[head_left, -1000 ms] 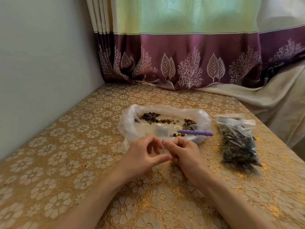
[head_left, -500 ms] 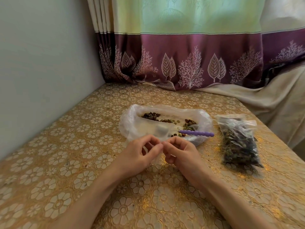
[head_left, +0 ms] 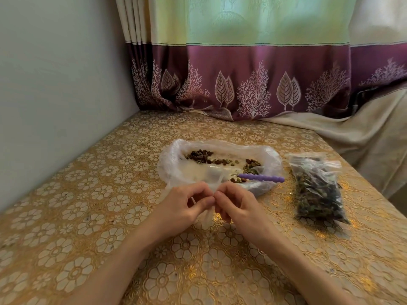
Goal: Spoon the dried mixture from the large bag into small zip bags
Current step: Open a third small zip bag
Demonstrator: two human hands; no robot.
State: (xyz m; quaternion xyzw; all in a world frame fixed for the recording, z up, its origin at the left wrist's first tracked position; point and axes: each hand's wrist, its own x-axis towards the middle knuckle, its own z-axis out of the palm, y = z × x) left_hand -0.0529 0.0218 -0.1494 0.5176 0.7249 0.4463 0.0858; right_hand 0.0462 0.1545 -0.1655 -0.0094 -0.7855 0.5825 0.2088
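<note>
Gold floral surface (head_left: 92, 216): both hands, left hand (head_left: 182, 208) and right hand (head_left: 237, 208), pinch an empty small zip bag (head_left: 208, 213), likely opening it; next, scoop with purple spoon (head_left: 261, 178) from large bag (head_left: 174, 166).

Soft daylight is being let through the curtain (head_left: 242, 29), its pale upper band glowing brightest. Gold glare is thrown off the tablecloth (head_left: 308, 249) below the curtain, strongest toward the near right. Only faint shadows are cast. Straight lines are bowed near the frame's edges, and the corners are slightly softened.
</note>
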